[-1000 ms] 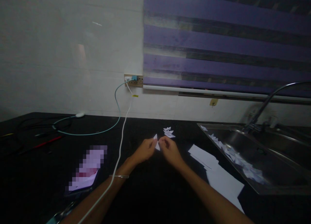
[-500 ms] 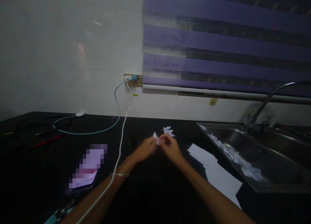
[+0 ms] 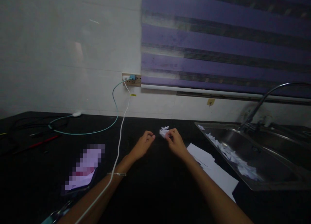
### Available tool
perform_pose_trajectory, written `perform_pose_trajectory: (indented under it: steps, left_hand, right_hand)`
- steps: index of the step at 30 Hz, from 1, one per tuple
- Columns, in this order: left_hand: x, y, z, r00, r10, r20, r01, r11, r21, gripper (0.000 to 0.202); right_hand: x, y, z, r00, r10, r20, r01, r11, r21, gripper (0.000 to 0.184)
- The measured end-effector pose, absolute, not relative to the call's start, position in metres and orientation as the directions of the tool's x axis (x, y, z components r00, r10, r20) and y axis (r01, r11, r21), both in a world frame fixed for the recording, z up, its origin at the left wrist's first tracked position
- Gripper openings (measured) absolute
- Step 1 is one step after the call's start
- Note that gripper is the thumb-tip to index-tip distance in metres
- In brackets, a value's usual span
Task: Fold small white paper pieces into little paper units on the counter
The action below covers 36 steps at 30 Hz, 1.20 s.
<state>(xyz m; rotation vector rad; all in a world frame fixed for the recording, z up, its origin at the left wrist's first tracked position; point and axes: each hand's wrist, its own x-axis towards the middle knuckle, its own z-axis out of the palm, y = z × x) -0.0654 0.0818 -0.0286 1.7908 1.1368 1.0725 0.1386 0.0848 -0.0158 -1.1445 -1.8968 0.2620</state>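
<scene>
My right hand (image 3: 176, 141) pinches a small white folded paper boat (image 3: 163, 132) between thumb and fingers, over the dark counter. Just behind it are more small folded papers (image 3: 165, 128), partly covered by the held one. To the left, my left hand (image 3: 144, 143) is apart from the paper, its fingers loosely bent with nothing between them. A stack of white paper sheets (image 3: 213, 169) lies right of my right forearm.
Many folded white papers (image 3: 233, 157) line the left rim of the steel sink (image 3: 274, 185), below a curved faucet (image 3: 261, 102). At left lies a phone (image 3: 84, 170) with a blurred-out screen. A white cable (image 3: 119, 146) crosses my left forearm from the wall socket (image 3: 136, 81).
Both hands were together on the folded paper. My left hand has let go and moved slightly left; my right hand has carried the paper right, towards the other folded ones.
</scene>
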Motion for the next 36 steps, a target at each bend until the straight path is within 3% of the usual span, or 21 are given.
perform_pose_trajectory:
  steps: [4, 9, 21, 26, 36]
  left_hand:
    - [-0.068, 0.085, -0.031, 0.258, 0.936, 0.24, 0.385, -0.328, 0.863, 0.034]
    - [-0.068, 0.084, -0.033, 0.331, 0.91, 0.25, 0.434, -0.382, 0.816, 0.03]
    - [-0.07, 0.084, -0.034, 0.386, 0.892, 0.236, 0.473, -0.411, 0.779, 0.032]
    - [-0.069, 0.083, -0.033, 0.382, 0.899, 0.211, 0.494, -0.392, 0.776, 0.034]
    - [-0.069, 0.081, -0.03, 0.396, 0.897, 0.197, 0.509, -0.393, 0.766, 0.033]
  right_hand:
    - [0.154, 0.089, -0.018, -0.23, 0.838, 0.494, 0.825, 0.438, -0.358, 0.016]
    - [0.161, 0.092, -0.022, -0.267, 0.868, 0.419, 0.889, 0.39, -0.24, 0.019]
    - [0.16, 0.101, -0.025, -0.23, 0.828, 0.512, 0.892, 0.39, -0.23, 0.021]
    - [0.16, 0.099, -0.026, -0.24, 0.84, 0.487, 0.891, 0.39, -0.234, 0.019]
    - [0.159, 0.094, -0.013, -0.203, 0.806, 0.556, 0.877, 0.402, -0.262, 0.031]
